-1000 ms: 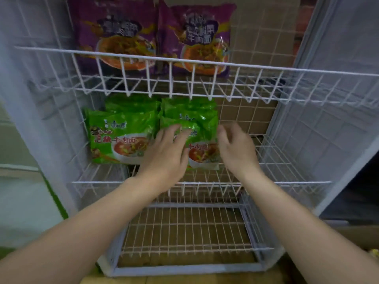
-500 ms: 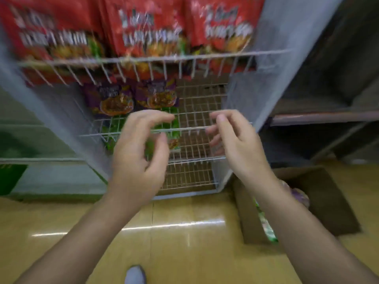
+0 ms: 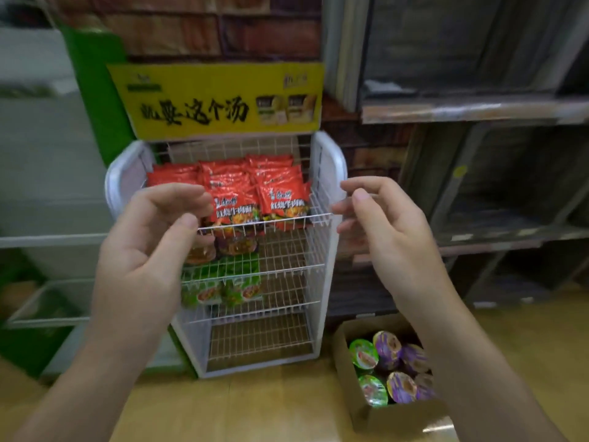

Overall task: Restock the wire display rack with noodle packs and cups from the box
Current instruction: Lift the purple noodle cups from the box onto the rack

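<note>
The white wire display rack [image 3: 318, 269] stands against the brick wall. Its top shelf holds several red noodle packs [image 3: 280, 199]; purple packs [image 3: 236, 245] sit on the shelf below and green packs [image 3: 232, 288] on the third. The bottom shelf shows only wire. A cardboard box [image 3: 342, 355] on the floor at the lower right holds green and purple noodle cups [image 3: 387, 366]. My left hand [image 3: 143, 256] and my right hand [image 3: 392, 231] hover in front of the rack, fingers loosely curled, holding nothing.
A yellow sign [image 3: 216, 100] tops the rack. Dark, mostly bare shelving [image 3: 478, 110] stands to the right. A green and white cabinet [image 3: 47, 218] is on the left. The floor [image 3: 255, 406] is yellow wood.
My hands have let go of the green packs on the third shelf and drawn back. My view has pulled away and risen, so the whole rack and the box now show.
</note>
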`<state>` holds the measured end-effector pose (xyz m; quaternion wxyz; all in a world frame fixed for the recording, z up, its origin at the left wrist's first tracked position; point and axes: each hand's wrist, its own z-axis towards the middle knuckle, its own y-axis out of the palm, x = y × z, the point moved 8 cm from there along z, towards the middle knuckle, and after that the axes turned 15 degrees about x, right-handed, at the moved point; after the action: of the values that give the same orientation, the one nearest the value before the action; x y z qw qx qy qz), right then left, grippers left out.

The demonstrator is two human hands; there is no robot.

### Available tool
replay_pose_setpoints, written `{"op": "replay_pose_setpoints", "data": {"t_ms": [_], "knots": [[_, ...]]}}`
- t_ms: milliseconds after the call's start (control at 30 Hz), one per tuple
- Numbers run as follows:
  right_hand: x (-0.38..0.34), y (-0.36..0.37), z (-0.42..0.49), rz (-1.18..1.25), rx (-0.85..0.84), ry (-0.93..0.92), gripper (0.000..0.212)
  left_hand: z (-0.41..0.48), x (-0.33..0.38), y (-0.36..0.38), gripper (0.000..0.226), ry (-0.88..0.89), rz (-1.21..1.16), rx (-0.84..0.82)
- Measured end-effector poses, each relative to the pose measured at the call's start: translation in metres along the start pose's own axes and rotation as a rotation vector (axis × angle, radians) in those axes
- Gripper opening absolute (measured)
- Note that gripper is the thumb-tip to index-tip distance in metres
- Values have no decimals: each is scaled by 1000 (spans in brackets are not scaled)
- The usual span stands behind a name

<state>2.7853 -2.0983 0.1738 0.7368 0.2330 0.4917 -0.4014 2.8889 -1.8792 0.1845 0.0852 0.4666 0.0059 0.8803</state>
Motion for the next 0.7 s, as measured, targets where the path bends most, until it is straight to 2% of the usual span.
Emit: {"op": "replay_pose_setpoints", "data": {"t_ms": [100, 267, 433, 700], "knots": [[-44, -27, -30, 0, 48, -73, 19, -15, 37, -11, 21, 37, -62, -29], [-88, -73, -77, 29, 161, -81, 21, -45, 79, -26, 23, 91, -109, -82], [-109, -116, -113, 18, 248, -64, 21, -83, 112, -19, 21, 82, -183, -151], [-102, -172, -128, -14, 270, -55, 21, -127, 129, 20, 22, 31, -205, -167]]}}
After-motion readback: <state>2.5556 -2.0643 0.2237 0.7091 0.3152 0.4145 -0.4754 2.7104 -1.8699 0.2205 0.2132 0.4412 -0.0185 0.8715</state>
